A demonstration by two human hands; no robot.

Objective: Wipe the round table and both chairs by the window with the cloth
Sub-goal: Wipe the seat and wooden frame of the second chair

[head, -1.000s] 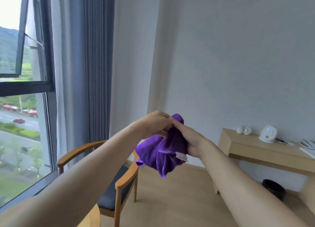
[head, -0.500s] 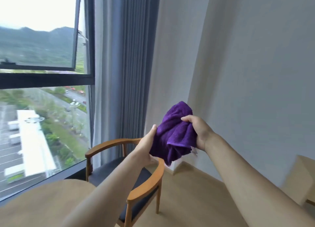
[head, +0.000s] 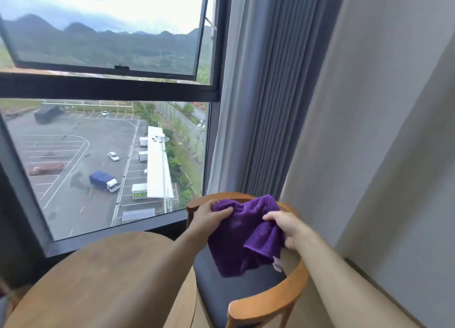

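Note:
A purple cloth [head: 242, 231] hangs between my two hands above a wooden armchair. My left hand [head: 209, 215] grips its upper left corner. My right hand [head: 283, 225] holds the bunched right edge, thumb on top. Below the cloth is the chair [head: 275, 300], with a curved wooden armrest and a dark grey seat. The round wooden table [head: 98, 278] lies at the lower left, partly hidden by my left forearm. Only one chair is in view.
A big window [head: 103, 135] with a dark frame stands behind the table and chair. Grey curtains [head: 266, 93] hang to the right of it, beside a pale wall [head: 394, 155]. Wooden floor shows at the bottom edge.
My view has swung left and down towards the window, so the table and chair now fill the lower frame. My hands have pulled the bunched cloth wider apart and lowered it over the chair.

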